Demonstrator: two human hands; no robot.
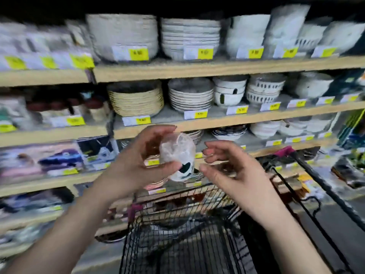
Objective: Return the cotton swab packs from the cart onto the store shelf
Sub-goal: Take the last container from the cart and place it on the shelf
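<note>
Editor: Blur across the whole frame. What cannot be read?

Photographer: Print on the yellow price tags (139, 53) is smeared beyond reading. The packaged goods (59, 159) in the left-hand bays are streaks of colour and cannot be identified. Both forearms are cut off by the bottom edge. Whatever lies inside the cart (138, 244) is a dark muddle behind its black wire.

Editor: And around the hands?

Photographer: The wooden boards of the store shelf (217, 69) run the width of the view. They carry stacks of white bowls (189, 38) on the top tier and ribbed, straw-coloured plates (136, 101) on the tier below. The cart stands under the hands, its far end close to the shelving. The hands and what they carry block part of the dishes (229, 133) on the lower tier.

Editor: Where is the task item?

Photographer: The cotton swab pack (177, 153) is a clear, rounded tub with white filling and a black-and-white label at its base. It is held up in front of the shelves, above the cart's far rim. The left hand (134, 165) grips it, fingers (162, 128) curled over the top and thumb (171, 167) pressed in low beside the label. The right hand (233, 175) hovers just beside the tub on its right, fingers loosely curled, holding nothing. A thin gap shows between its fingertips and the plastic.
</note>
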